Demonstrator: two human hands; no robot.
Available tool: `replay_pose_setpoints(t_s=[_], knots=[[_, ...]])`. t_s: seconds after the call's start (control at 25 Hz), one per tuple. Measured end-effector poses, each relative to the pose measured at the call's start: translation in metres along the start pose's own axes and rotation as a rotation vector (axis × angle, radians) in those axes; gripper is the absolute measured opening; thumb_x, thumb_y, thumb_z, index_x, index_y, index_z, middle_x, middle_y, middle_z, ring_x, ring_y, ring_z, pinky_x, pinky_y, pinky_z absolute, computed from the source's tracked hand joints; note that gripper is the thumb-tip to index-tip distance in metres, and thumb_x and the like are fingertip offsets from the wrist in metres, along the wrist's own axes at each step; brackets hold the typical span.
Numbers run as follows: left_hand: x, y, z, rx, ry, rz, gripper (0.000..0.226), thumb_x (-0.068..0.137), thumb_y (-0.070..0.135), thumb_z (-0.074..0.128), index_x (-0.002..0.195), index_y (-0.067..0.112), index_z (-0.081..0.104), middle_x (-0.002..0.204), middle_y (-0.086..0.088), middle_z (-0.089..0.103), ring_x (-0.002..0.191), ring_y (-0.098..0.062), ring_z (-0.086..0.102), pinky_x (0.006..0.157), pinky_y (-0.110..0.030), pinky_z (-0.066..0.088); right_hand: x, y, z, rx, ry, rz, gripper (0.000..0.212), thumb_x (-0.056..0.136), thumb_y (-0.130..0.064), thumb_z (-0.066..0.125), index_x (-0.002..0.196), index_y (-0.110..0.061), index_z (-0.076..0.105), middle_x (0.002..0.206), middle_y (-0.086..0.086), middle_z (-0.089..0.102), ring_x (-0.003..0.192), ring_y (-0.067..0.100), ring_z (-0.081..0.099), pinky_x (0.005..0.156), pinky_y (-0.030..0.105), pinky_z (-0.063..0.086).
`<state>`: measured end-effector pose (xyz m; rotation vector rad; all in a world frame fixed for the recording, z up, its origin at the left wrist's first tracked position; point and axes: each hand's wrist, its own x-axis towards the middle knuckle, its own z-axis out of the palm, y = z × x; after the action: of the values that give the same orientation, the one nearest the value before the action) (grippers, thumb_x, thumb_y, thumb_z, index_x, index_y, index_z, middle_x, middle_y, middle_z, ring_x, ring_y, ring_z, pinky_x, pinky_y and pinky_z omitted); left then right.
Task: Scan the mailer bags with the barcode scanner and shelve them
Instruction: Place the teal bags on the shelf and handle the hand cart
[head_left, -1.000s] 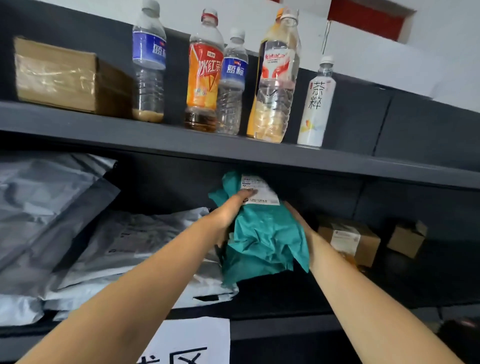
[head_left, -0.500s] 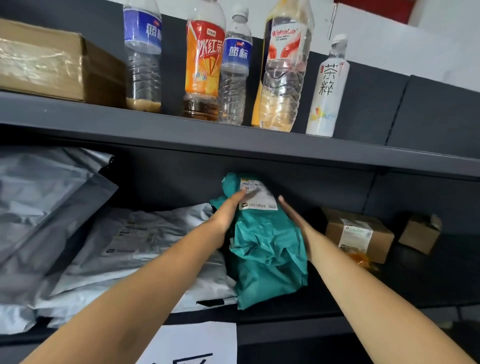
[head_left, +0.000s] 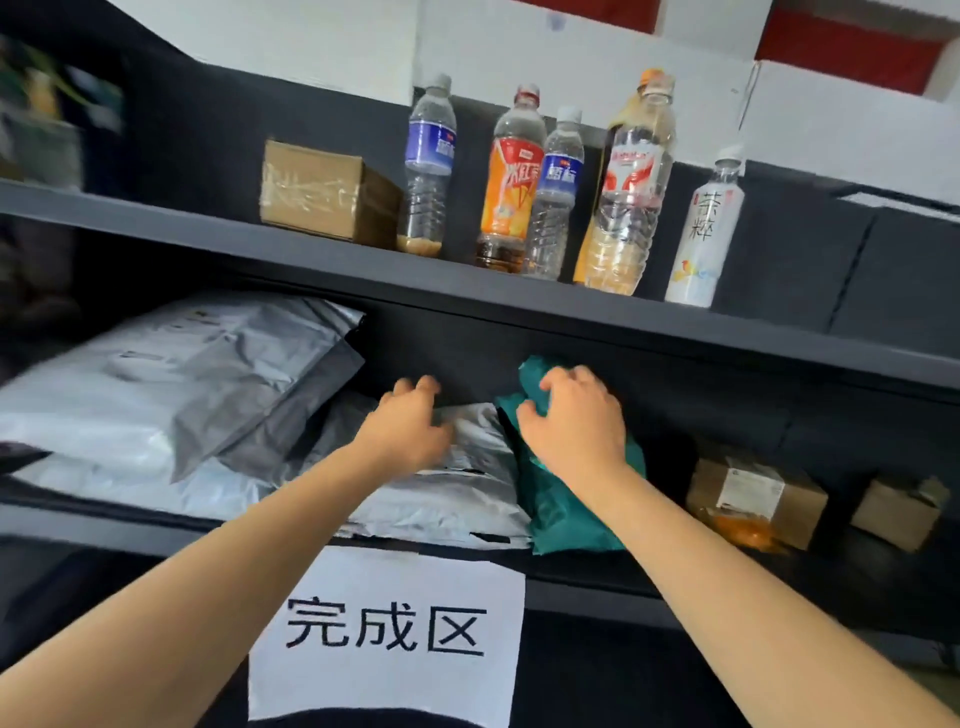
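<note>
Settling the teal mailer onto the lower shelf

Teal mailer bag (head_left: 558, 512) now stands on the lower shelf (head_left: 727, 577), leaning back toward the dark rear panel, its left edge touching the grey mailer bags (head_left: 447, 488) stacked beside it. Half a second ago both hands flanked the bag, left fingers on its white label. Now the left hand (head_left: 408, 428) has come off the teal bag and rests, fingers loosely curled, on the grey bags just left of it. The right hand (head_left: 574, 421) has moved from the bag's right flank to its front and top, fingers bent over the crumpled upper edge; whether it pinches the plastic or only presses on it, I cannot tell. Hands are apart, with a strip of grey mailer showing between them. Label no longer visible, covered by the right hand.

Relative to the teal bag: cardboard box (head_left: 756, 499) with white sticker to its right, not touching; paper sign (head_left: 387, 631) reading 完成区 just below and left, on the shelf front; row of bottles (head_left: 631, 182) on the shelf above.

Judgement: this bag reads as placed in the finished zone, so its shelving step is essentially done. Only release remains. No scanner in view.
</note>
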<state>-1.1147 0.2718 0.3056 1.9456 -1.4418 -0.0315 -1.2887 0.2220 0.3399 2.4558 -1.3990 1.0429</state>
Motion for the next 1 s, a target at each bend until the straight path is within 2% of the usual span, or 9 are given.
replay_pose_setpoints(t_s=[0.12, 0.28, 0.4, 0.52, 0.68, 0.76, 1.0], knots=[[-0.042, -0.042, -0.061, 0.322, 0.119, 0.022, 0.051, 0.090, 0.032, 0.053, 0.133, 0.010, 0.038, 0.129, -0.015, 0.043, 0.122, -0.036, 0.042, 0.096, -0.044, 0.040, -0.019, -0.093, 0.013, 0.009, -0.097, -0.213, 0.036, 0.088, -0.036, 0.053, 0.113, -0.011, 0.060, 0.114, 0.009, 0.059, 0.111, 0.031, 0.054, 0.090, 0.040, 0.043], [-0.117, -0.134, -0.178, 0.456, 0.252, -0.021, 0.050, 0.092, 0.033, 0.049, 0.136, 0.013, 0.039, 0.130, -0.012, 0.046, 0.123, -0.034, 0.042, 0.097, -0.041, 0.039, -0.053, -0.228, 0.034, 0.106, -0.270, -0.296, 0.032, 0.085, -0.032, 0.058, 0.108, -0.010, 0.057, 0.118, 0.013, 0.057, 0.113, 0.034, 0.053, 0.083, 0.039, 0.043], [-0.186, -0.210, -0.269, 0.640, 0.313, -0.036, 0.046, 0.090, 0.035, 0.048, 0.132, 0.015, 0.041, 0.126, -0.009, 0.049, 0.119, -0.031, 0.046, 0.098, -0.042, 0.040, -0.082, -0.343, 0.043, 0.198, -0.262, -0.379, 0.035, 0.085, -0.030, 0.058, 0.114, -0.010, 0.056, 0.120, 0.011, 0.059, 0.111, 0.032, 0.055, 0.081, 0.037, 0.045], [-0.267, -0.309, -0.371, 0.822, 0.286, -0.176, 0.050, 0.089, 0.036, 0.050, 0.133, 0.016, 0.041, 0.129, -0.009, 0.049, 0.121, -0.030, 0.046, 0.100, -0.042, 0.039, -0.125, -0.483, 0.049, 0.352, -0.253, -0.481, 0.039, 0.085, -0.030, 0.061, 0.119, -0.011, 0.055, 0.119, 0.009, 0.058, 0.109, 0.031, 0.056, 0.083, 0.037, 0.048], [-0.362, -0.410, -0.491, 0.839, 0.265, -0.371, 0.051, 0.090, 0.035, 0.052, 0.136, 0.017, 0.039, 0.134, -0.009, 0.048, 0.124, -0.028, 0.044, 0.102, -0.043, 0.040, -0.173, -0.645, 0.067, 0.381, -0.364, -0.632, 0.044, 0.085, -0.032, 0.058, 0.123, -0.012, 0.051, 0.123, 0.010, 0.055, 0.113, 0.029, 0.054, 0.089, 0.037, 0.048], [-0.401, -0.445, -0.538, 0.851, 0.300, -0.430, 0.051, 0.089, 0.034, 0.053, 0.135, 0.017, 0.040, 0.131, -0.009, 0.050, 0.121, -0.027, 0.047, 0.100, -0.041, 0.041, -0.186, -0.709, 0.076, 0.380, -0.365, -0.710, 0.046, 0.084, -0.036, 0.058, 0.123, -0.012, 0.050, 0.121, 0.009, 0.056, 0.111, 0.028, 0.055, 0.089, 0.038, 0.049], [-0.470, -0.567, -0.650, 0.989, 0.286, -0.598, 0.048, 0.090, 0.036, 0.052, 0.131, 0.014, 0.042, 0.124, -0.011, 0.052, 0.114, -0.028, 0.050, 0.095, -0.040, 0.043, -0.209, -0.888, 0.109, 0.413, -0.408, -0.870, 0.052, 0.083, -0.040, 0.062, 0.126, -0.013, 0.049, 0.120, 0.008, 0.056, 0.110, 0.027, 0.054, 0.086, 0.036, 0.046]])
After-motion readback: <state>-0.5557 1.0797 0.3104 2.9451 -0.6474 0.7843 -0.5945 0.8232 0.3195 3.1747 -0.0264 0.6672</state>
